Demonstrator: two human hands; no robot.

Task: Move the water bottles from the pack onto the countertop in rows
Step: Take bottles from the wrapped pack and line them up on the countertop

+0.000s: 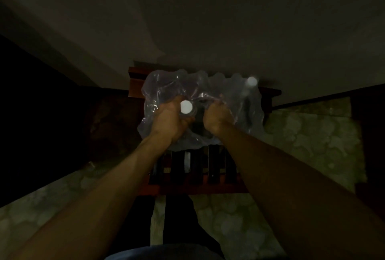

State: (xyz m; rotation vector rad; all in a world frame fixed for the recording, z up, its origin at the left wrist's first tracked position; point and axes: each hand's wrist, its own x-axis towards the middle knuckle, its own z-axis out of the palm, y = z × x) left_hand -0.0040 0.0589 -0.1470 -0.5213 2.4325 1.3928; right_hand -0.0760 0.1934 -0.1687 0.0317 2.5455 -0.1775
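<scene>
The scene is dim. A crumpled clear plastic pack (166, 86) lies on a slatted red-brown wooden stand (200, 184) against the wall. My left hand (168, 122) grips a water bottle with a white cap (186, 107), upright, at the pack's near left. My right hand (217, 116) is closed on the pack's plastic wrap near its middle. Another white-capped bottle (252, 81) stands in the pack's far right corner. Anything else inside the wrap is too dark to make out.
A plain wall (208, 19) rises right behind the stand. Pale patterned floor (312, 138) lies to the right and near left. A dark mass (41, 113) fills the left side. My legs (177, 228) stand just before the stand.
</scene>
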